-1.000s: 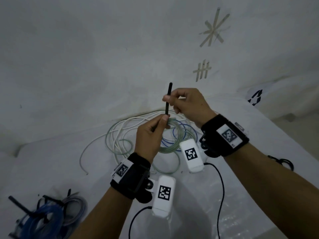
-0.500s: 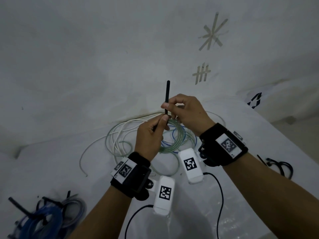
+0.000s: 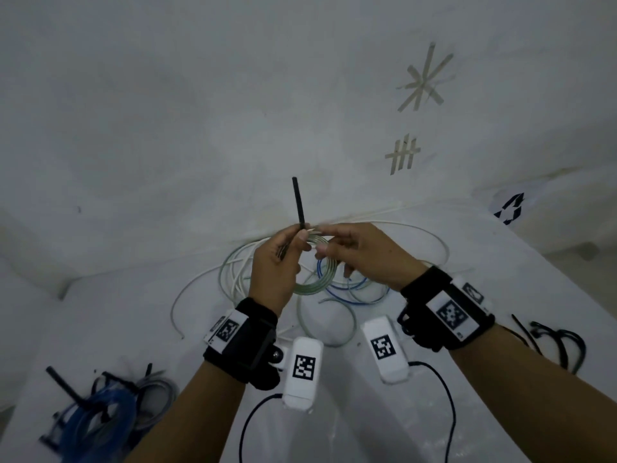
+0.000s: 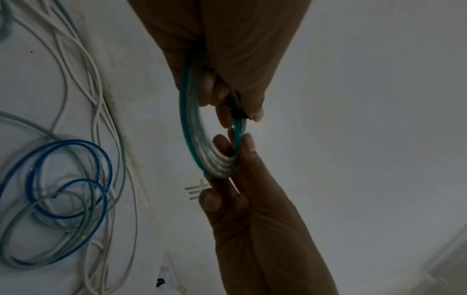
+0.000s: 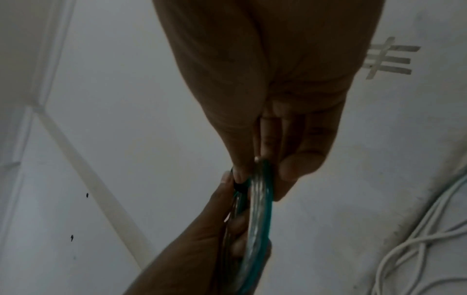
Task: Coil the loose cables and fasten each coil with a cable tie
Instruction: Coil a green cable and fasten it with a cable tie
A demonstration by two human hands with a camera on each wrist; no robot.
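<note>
- Head view: two hands meet above the white table on one green coil — the left hand grips it with one black cable tie standing upright.
- The right hand pinches the coil's top.
- Loose cables lie underneath — white, green and one blue cable.
- One tied bundle sits near-left; spare ties lie right.

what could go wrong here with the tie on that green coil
1. The green coil is held only by fingertip pinches of the left hand and right hand; a slip could let its loops spring apart.
2. The black cable tie has a long free tail sticking up, so it looks not yet cinched and may slide off.
3. Loose white cables lying below could snag the coil.
</note>
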